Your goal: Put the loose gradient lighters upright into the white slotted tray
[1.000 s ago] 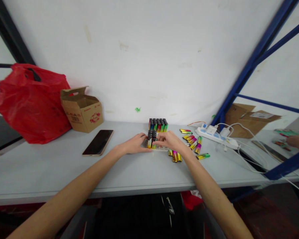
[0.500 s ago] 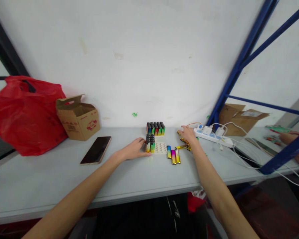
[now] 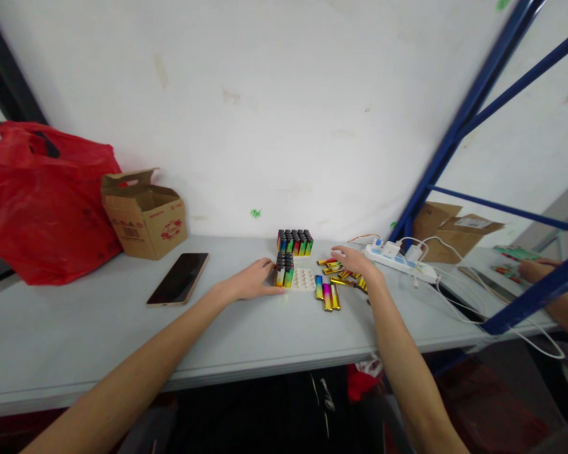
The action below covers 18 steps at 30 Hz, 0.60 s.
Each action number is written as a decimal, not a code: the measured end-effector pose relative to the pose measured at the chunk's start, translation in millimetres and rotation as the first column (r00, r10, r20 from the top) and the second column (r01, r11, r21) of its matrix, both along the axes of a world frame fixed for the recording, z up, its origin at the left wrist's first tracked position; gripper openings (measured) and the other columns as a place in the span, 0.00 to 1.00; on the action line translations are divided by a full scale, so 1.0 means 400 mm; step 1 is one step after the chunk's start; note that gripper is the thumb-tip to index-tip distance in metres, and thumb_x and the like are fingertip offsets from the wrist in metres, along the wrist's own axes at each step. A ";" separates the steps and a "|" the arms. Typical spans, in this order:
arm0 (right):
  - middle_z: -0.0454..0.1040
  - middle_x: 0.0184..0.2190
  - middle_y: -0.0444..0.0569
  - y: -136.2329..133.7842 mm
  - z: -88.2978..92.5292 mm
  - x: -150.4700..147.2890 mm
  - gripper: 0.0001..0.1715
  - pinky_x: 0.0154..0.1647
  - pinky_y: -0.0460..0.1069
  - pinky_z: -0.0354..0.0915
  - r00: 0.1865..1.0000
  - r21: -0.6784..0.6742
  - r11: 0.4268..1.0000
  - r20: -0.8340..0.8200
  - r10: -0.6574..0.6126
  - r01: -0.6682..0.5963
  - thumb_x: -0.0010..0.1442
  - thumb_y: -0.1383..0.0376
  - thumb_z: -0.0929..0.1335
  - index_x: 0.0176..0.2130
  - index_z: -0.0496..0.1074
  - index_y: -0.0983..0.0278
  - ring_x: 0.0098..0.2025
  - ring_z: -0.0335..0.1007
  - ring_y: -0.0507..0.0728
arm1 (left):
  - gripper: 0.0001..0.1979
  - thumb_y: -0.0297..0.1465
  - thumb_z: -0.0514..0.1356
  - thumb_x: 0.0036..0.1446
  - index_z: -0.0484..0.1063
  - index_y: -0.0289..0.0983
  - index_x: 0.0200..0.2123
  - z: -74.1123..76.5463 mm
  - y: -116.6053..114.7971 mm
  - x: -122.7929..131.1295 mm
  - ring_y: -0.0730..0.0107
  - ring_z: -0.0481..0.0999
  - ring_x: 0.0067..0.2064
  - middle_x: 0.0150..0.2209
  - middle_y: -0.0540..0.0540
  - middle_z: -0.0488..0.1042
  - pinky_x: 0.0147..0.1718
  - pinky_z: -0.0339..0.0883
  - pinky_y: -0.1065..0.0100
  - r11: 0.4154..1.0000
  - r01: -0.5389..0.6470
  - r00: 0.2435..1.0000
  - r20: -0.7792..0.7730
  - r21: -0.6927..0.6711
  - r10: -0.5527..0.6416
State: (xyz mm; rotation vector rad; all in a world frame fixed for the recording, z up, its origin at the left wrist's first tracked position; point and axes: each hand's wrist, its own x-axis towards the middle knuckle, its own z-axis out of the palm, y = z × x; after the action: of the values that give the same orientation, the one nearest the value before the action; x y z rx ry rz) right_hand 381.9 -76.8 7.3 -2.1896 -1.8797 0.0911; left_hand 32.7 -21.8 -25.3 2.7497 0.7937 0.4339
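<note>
Small lighters with black tops (image 3: 284, 271) stand upright at the left end of a white tray with round holes (image 3: 304, 280). My left hand (image 3: 255, 280) grips that end, its thumb along the front and its fingers behind. My right hand (image 3: 355, 260) reaches over a loose pile of gold and coloured lighters (image 3: 343, 275). Its fingers are stretched out and apart, with nothing visible in them, and it hides part of the pile. In front of the pile, a blue lighter (image 3: 319, 287), a pink one (image 3: 327, 296) and a gold one (image 3: 335, 296) lie side by side.
A full block of upright lighters (image 3: 295, 243) stands by the wall. To the left are a phone (image 3: 178, 279), an open carton (image 3: 146, 217) and a red bag (image 3: 52, 202). A power strip (image 3: 400, 261) with white cables lies right, beside a blue post (image 3: 454, 139). Another person's hand (image 3: 532, 271) works beyond.
My right hand has drawn slightly left and nearer across the pile, and more loose lighters now show left of it. My left hand stays at the tray. The view has shifted slightly.
</note>
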 end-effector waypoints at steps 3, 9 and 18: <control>0.77 0.59 0.61 -0.037 0.037 0.060 0.26 0.63 0.55 0.65 0.986 0.137 0.976 0.001 -0.169 0.167 0.75 0.58 0.60 0.61 0.74 0.69 0.62 0.74 0.65 | 0.42 0.62 0.59 0.58 0.69 0.32 0.59 0.007 -0.007 0.001 0.45 0.73 0.60 0.59 0.31 0.72 0.61 0.66 0.56 1.000 -0.017 1.000 -0.026 -0.010 0.017; 0.80 0.56 0.59 -0.147 -0.003 0.168 0.23 0.62 0.55 0.68 0.995 0.056 0.993 -0.003 -0.104 0.104 0.71 0.61 0.65 0.61 0.74 0.65 0.58 0.78 0.63 | 0.42 0.62 0.59 0.58 0.69 0.32 0.59 0.013 -0.013 0.002 0.45 0.72 0.60 0.60 0.31 0.72 0.61 0.65 0.56 1.000 -0.024 0.999 -0.041 -0.003 0.024; 0.82 0.52 0.57 -0.201 -0.049 0.206 0.18 0.53 0.53 0.74 0.984 0.138 0.980 -0.126 -0.126 0.143 0.69 0.65 0.66 0.54 0.78 0.65 0.48 0.82 0.60 | 0.41 0.62 0.59 0.58 0.69 0.34 0.59 0.009 -0.008 0.003 0.46 0.73 0.60 0.60 0.33 0.72 0.60 0.65 0.57 0.999 -0.025 0.999 -0.042 -0.022 0.024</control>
State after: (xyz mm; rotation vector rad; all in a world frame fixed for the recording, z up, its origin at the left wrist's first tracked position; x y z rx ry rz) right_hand 464.3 -157.1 -12.4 -2.1554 -1.6183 0.0523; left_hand 33.8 -25.1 -21.7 2.7389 0.8376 0.3708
